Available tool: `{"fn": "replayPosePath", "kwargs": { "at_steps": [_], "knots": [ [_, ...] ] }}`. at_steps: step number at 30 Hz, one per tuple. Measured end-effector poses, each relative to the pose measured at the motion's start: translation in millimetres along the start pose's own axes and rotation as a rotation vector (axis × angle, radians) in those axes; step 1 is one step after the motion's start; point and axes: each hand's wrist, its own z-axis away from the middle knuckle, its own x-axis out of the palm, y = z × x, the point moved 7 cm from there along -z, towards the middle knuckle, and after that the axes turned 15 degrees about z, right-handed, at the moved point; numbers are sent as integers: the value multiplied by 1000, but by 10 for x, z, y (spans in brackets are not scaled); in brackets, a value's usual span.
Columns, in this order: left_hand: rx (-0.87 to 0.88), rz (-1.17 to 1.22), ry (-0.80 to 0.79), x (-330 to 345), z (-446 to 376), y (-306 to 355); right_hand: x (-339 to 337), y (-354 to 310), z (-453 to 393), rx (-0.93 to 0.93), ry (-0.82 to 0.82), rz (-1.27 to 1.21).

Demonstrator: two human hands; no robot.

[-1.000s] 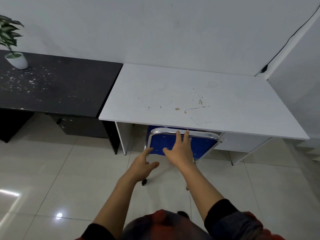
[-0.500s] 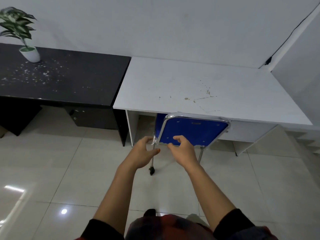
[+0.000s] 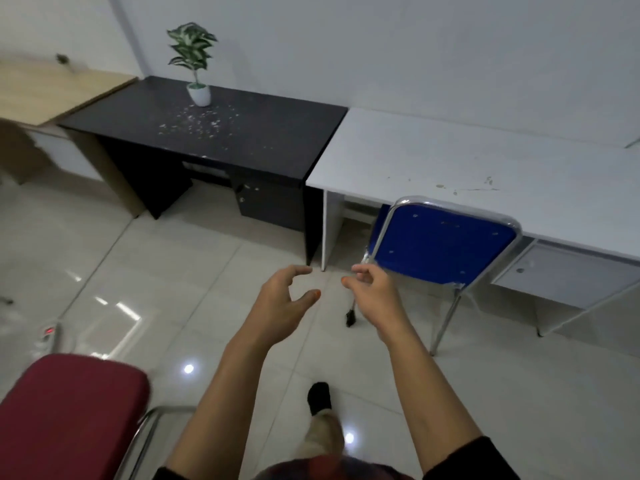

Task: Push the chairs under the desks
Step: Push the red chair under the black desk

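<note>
A pale tiled floor (image 3: 194, 278) with glossy light spots runs up to a white wall, where three desks stand edge to edge: a tan desk (image 3: 52, 88) at far left, a black desk (image 3: 221, 140) in the middle and a white desk (image 3: 467, 168) at right. A potted plant (image 3: 195, 60) in a white pot sits on the black top among scattered pale flecks. The blue chair (image 3: 440, 249) stands at the white desk, its seat hidden under the top and its chrome-framed backrest facing the person, upright and tilted a little, its long edge running along the desk front. The left hand (image 3: 284, 299) and the right hand (image 3: 372, 292) hover in the air side by side in front of the chair's left edge, both with fingers loosely curled and holding nothing; the right hand's fingertips (image 3: 358, 270) lie just beside the lower left corner of the backrest, and contact cannot be told. A red chair (image 3: 72, 414) with a padded seat and metal frame stands in the near left corner, well apart from the desks. A small device with a red light (image 3: 48, 332) lies on the floor at left. No writing can be read anywhere.
</note>
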Motion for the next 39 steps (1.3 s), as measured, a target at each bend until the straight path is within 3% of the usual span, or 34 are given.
{"fn": "replayPosePath", "kwargs": {
  "at_steps": [8,20,30,39],
  "knots": [
    [-95,8,138,-624,1098,-596,970,-179,831,-92,-261,-6],
    [-51,-3,101,-1478,1871,-836,1627,-781,1670,-188,-206,24],
    [-134,49,256,-3125,3108,-1620,3285,-1340,2994,-254,-437,76],
    [-154,128,324,-3647,3647,-2014,3876,-1471,3451,-279,-495,139]
  ]
}}
